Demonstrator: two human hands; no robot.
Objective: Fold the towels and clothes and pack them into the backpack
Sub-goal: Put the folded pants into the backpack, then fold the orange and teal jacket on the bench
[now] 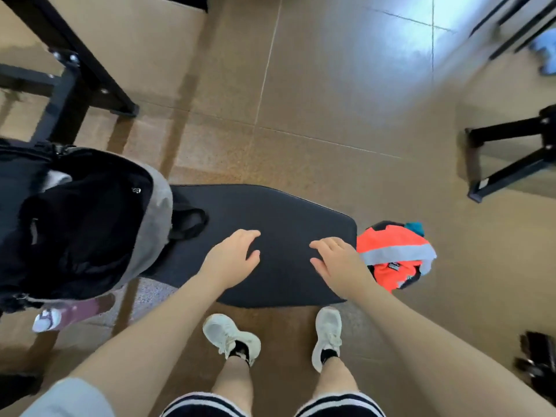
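Items counted: one open backpack (81, 224) left, one orange garment (394, 257) right, one dark pad (279, 212). Left hand (231, 260) and right hand (337, 260) hover over the pad, fingers relaxed, holding nothing.

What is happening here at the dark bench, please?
A person stands at a dark padded bench and holds both hands over it. The left hand and the right hand have relaxed fingers and hold nothing. An open grey and black backpack stands at the left end of the bench. An orange garment with a grey reflective stripe lies bunched just past the right end, not yet folded or packed.
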